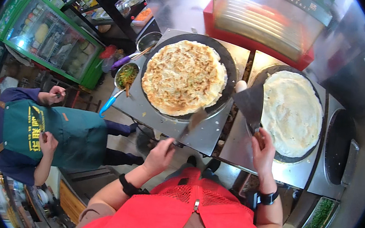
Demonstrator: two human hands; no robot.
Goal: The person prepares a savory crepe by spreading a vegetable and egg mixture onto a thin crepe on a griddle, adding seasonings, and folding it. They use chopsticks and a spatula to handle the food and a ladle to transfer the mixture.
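My left hand [160,156] grips a spatula [195,120] whose blurred blade reaches the near edge of the left griddle. A browned pancake [184,78] covers most of that round black griddle [231,72]. In my right hand [263,153] is a wide, dark scraper [249,103] with a wooden handle. Its blade is over the gap between the two cookers, beside the right griddle. On that griddle lies a paler, thin pancake [292,114]. A whole egg [240,86] shows at the blade's far corner; whether they touch, I cannot tell.
A glass-fronted roller grill [260,25] stands behind the griddles. Left of them are a pan of shredded vegetables [126,75] and another pan [148,42]. A co-worker in a green apron [75,137] stands at left, near a green display fridge [53,35]. Chopped greens [319,215] fill a tray at lower right.
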